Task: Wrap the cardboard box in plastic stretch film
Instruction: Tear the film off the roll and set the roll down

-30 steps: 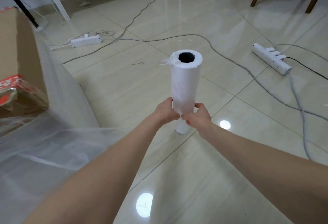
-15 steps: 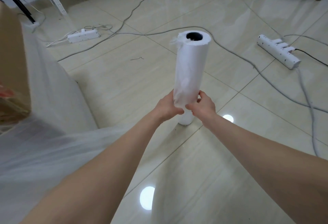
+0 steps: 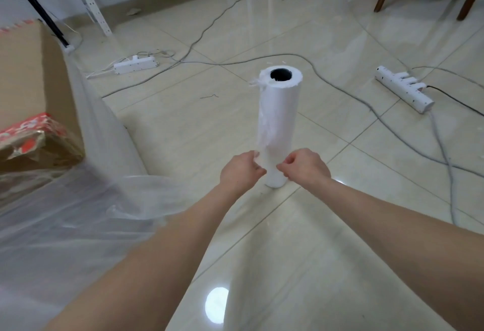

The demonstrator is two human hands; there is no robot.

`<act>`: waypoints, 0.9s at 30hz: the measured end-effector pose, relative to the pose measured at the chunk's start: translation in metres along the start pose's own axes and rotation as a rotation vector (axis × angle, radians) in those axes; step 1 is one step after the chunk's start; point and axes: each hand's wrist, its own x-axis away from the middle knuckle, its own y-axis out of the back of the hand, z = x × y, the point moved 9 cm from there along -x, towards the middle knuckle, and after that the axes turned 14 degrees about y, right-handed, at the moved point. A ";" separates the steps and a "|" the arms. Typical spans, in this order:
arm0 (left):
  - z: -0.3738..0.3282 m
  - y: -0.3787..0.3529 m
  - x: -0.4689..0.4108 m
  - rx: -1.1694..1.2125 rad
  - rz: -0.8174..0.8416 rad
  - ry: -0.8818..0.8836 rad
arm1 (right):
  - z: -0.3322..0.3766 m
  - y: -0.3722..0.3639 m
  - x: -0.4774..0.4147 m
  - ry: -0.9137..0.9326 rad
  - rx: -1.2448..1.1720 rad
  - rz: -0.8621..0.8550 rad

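Cardboard box (image 3: 28, 89): on the floor (image 3: 340, 252) at its left side, top open. Clear film (image 3: 86, 207) is draped slack over the near side and pools on the tiles.
Film roll (image 3: 279, 126): upright mid-floor, well apart from the box, with a ragged flap hanging down its left side.
Handling: the film is thin and clingy and likely tears or bunches. The roll is stiff but tippy on end, so hold it low round the body.
Left hand (image 3: 242, 170): curled at the flap's lower end; cannot tell whether the grip pinches it.
Right hand (image 3: 305, 166): curled just beside the roll; grip narrow, contact unclear.
Around: power strip (image 3: 403, 89) and cables (image 3: 340, 87).
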 end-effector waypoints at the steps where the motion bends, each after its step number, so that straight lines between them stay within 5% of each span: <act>1: 0.002 0.003 0.000 -0.012 -0.041 0.015 | 0.011 0.009 0.003 0.093 0.135 -0.029; 7: 0.001 0.014 0.009 -0.089 -0.174 -0.019 | 0.092 0.000 0.027 0.727 0.560 0.032; 13: 0.001 0.019 0.012 -0.239 -0.222 -0.080 | 0.082 -0.027 0.005 0.612 0.698 0.111; 17: 0.003 0.028 0.015 -0.261 -0.274 -0.157 | 0.071 -0.031 -0.006 0.572 0.610 0.206; 23: -0.003 0.029 0.021 -0.270 -0.318 -0.232 | 0.070 -0.023 -0.005 0.531 0.419 0.129; 27: -0.009 0.024 0.031 -0.304 -0.329 -0.433 | 0.060 -0.024 -0.012 0.411 0.339 0.104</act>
